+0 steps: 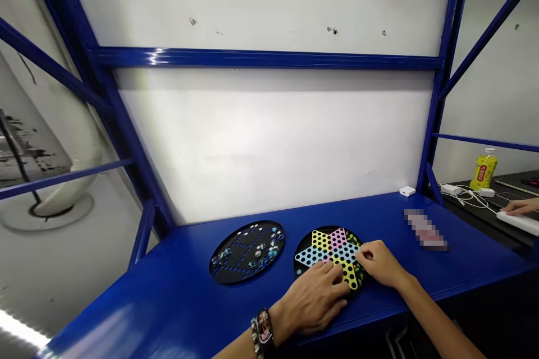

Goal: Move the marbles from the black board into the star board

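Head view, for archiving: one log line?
left hand: over Chinese checkers star | right hand: at its right edge | left tray: marbles

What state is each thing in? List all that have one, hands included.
Star, over the right tray, partly covered
Left hand, palm down, fingers on the star
Right hand, fingers curled at the star's right tip
Left tray, flat, holding marbles
Right tray, holding greenish marbles
Bottle, upright, capped
Cables, loosely looped
Co-worker's hand, resting on a white device

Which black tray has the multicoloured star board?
The tray by the right hand: the star board covers much of it. The other tray holds loose marbles, no board.
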The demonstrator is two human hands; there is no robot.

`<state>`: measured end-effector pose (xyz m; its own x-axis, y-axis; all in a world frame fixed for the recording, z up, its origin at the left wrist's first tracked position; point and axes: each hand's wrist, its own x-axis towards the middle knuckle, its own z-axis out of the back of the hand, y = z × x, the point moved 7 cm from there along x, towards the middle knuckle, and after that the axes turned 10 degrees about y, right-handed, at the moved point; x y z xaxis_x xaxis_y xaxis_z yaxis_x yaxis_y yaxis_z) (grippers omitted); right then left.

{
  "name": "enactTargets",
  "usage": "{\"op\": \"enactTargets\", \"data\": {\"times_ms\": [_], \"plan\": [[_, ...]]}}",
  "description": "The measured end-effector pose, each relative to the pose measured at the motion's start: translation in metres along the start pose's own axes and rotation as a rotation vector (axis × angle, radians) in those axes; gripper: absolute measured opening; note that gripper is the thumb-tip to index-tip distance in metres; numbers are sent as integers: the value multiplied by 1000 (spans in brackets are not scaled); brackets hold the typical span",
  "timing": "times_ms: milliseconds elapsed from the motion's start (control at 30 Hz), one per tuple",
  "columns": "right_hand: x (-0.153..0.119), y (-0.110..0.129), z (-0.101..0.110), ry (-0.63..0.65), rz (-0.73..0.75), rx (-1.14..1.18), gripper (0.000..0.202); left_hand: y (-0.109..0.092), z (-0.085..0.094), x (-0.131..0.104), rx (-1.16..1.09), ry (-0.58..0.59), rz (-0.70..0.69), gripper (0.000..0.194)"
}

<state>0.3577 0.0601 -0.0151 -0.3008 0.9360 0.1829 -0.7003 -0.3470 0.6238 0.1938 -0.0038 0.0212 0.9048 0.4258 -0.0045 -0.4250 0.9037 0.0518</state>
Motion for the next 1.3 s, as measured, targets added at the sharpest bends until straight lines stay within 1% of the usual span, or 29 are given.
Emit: {"op": "enactTargets", "data": {"times_ms": [133, 233, 433, 600, 767, 867, 933, 1000, 1033, 1100, 1167, 1233, 1300], "plan": [[-1, 1, 1, -5, -6, 8, 44, 0, 1, 7, 38, 19, -99, 18], [-1, 2, 2, -7, 1, 12, 43, 0, 0, 10, 33, 23, -125, 18], [-2, 3, 2, 0, -5, 8, 44, 5, -9, 10, 17, 55, -83, 19], [-2, 6, 3, 3, -4, 19, 44, 9, -13, 9, -12, 8, -94, 26], [-2, 6, 3, 8, -6, 27, 43, 14, -16, 5, -31, -35, -69, 37], [-3, 6, 2, 19, -4, 28, 43, 17, -15, 3, -100, -63, -26, 38], [-3, 6, 1, 28, 0, 32, 43, 23, -12, 1, -177, -84, 22, 40], [-3, 7, 1, 35, 6, 36, 43, 37, -5, -5, -249, -112, 113, 44], [-4, 7, 1, 36, 12, 38, 44, 49, -1, -10, -273, -133, 190, 47], [-4, 8, 2, 25, 24, 39, 44, 82, 9, -29, -286, -189, 408, 49], [-5, 9, 4, 0, 34, 41, 44, 120, 18, -56, -262, -233, 647, 48], [-5, 10, 5, -18, 36, 42, 44, 153, 20, -83, -224, -213, 828, 43], [-5, 12, 6, -26, 35, 39, 43, 177, 16, -104, -210, -136, 922, 40]]}}
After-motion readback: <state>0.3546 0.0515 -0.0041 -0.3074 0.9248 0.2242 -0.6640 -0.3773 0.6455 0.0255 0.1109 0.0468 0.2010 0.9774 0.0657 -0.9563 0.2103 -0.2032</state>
